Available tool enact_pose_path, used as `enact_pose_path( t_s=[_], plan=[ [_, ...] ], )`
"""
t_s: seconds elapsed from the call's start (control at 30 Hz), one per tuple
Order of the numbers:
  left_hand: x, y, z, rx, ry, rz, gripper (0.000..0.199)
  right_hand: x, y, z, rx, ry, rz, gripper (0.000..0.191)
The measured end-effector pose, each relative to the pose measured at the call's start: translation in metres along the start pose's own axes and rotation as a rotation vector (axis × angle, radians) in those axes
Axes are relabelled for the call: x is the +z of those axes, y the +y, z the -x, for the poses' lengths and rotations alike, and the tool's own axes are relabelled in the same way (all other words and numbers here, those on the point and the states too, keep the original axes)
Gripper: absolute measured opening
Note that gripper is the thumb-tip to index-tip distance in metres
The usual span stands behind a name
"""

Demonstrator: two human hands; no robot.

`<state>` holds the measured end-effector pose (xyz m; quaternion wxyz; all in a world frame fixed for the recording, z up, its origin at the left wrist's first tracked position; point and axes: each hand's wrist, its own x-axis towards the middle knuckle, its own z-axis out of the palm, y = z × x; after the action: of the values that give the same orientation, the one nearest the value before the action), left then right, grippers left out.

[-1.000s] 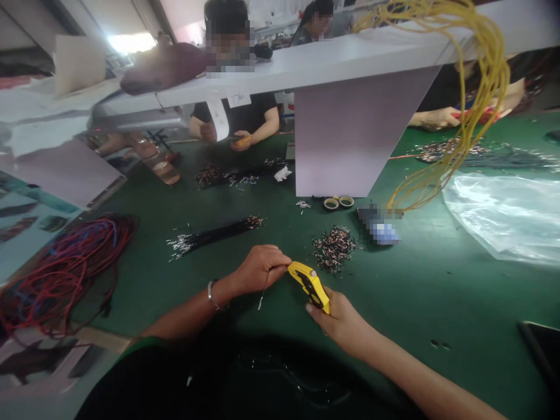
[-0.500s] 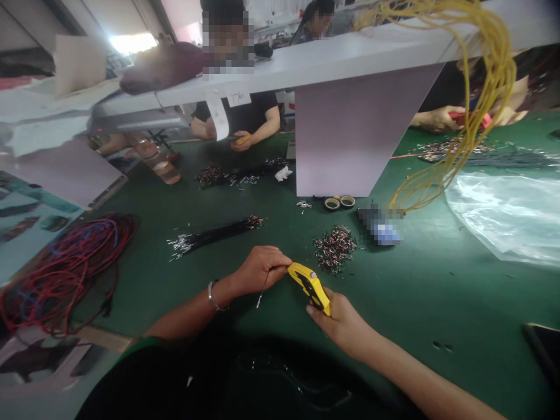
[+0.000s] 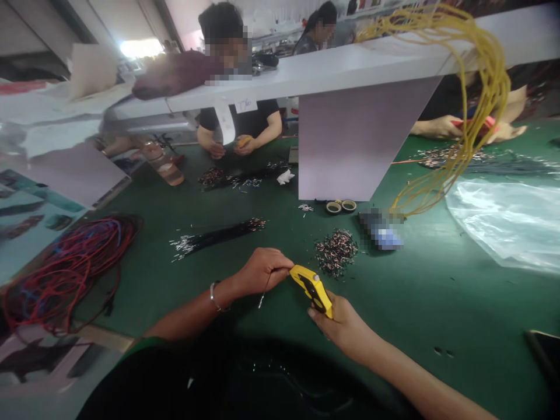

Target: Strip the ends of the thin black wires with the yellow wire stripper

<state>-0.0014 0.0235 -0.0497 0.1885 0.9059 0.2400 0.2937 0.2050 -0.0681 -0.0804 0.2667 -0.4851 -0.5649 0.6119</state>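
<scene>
My left hand pinches a thin dark wire, whose bright tip hangs below the fingers. A metal bangle circles that wrist. My right hand grips a yellow and black wire-stripping tool, and its tip sits just beside my left fingers. A loose heap of short cut wires lies on the green bench mat just beyond the tool. Farther left lies a bundle of black wires with bare metal ends.
A tangled red and blue wire coil lies at left. Yellow cables drape from a white shelf with a support panel. A plastic sheet, tape rolls and a blurred object sit right. Co-workers work across the bench.
The whole view has shifted slightly as my head moved. My hands and the tool stay in nearly the same grip. The co-worker opposite has brought both hands closer together.
</scene>
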Motion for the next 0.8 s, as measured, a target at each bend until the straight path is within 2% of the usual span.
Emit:
enact_pose_path(
  t_s=[0.3,0.8],
  plan=[
    [0.0008,-0.0008,0.0023,-0.067,-0.044,-0.012,0.02,0.0007,0.0062,-0.0007,-0.007,0.002,-0.064,0.016],
    [0.001,0.0015,0.0023,-0.09,-0.042,-0.018,0.022,-0.0004,0.0042,-0.0025,-0.001,-0.01,-0.096,0.022]
  ],
)
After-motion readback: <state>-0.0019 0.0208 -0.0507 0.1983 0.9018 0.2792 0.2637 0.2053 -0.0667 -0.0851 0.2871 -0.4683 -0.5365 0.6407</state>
